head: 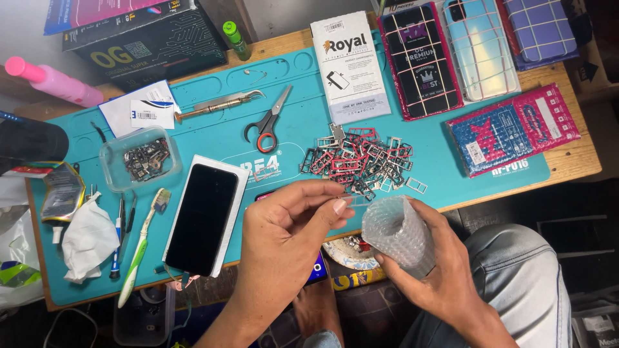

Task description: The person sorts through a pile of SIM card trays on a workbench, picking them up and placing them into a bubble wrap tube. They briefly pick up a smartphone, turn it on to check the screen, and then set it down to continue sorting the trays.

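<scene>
Covering most of the wooden table (580,161) is a teal work mat (303,122), with boxed and bubble-wrapped phone parts along its far edge, among them a white carton (350,67) and a pink bubble-wrap packet (512,129). On the mat's near side lies a dark smartphone (202,218) on a white tray. Below the mat's front edge the right hand (438,270) is wrapped around a rolled sleeve of clear bubble wrap (398,233), fingers closed on it and its open end facing up. The left hand (284,241) sits just beside it, thumb and forefinger pinched together at the sleeve's mouth; whether they nip anything cannot be told. Smaller things lie farther back: a heap of metal SIM trays (361,161), scissors (267,122), a green toothbrush (142,248), tweezers (222,103), and a clear tub of small parts (138,160).
</scene>
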